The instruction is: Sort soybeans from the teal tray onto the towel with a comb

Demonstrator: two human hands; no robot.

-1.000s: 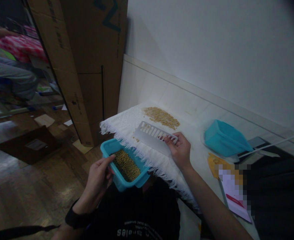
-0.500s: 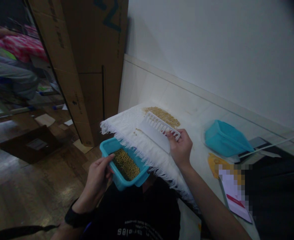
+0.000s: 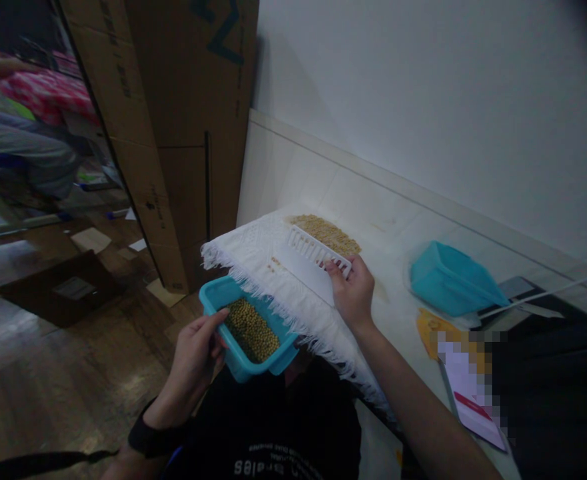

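My left hand (image 3: pixel 193 363) grips the rim of a teal basket (image 3: pixel 246 333) holding soybeans, kept just below the fringed edge of a white cloth (image 3: pixel 253 257) on the table. My right hand (image 3: pixel 353 293) is closed on a white slotted scraper (image 3: pixel 310 263) standing on the cloth. The scraper's far edge touches a pile of soybeans (image 3: pixel 326 233) at the back of the cloth. A few loose beans (image 3: pixel 274 263) lie on the cloth to the scraper's left.
A second teal basket (image 3: pixel 448 280) lies tipped on the table to the right, beside a yellow sheet (image 3: pixel 430 330) and a booklet (image 3: pixel 470 397). Tall cardboard boxes (image 3: pixel 173 120) stand left of the table. Another person (image 3: pixel 18 133) sits far left across the wooden floor.
My right hand has pushed the scraper away across the cloth, from near the fringed edge to the bean pile, tilting it more upright. The left hand and its basket have stayed put.
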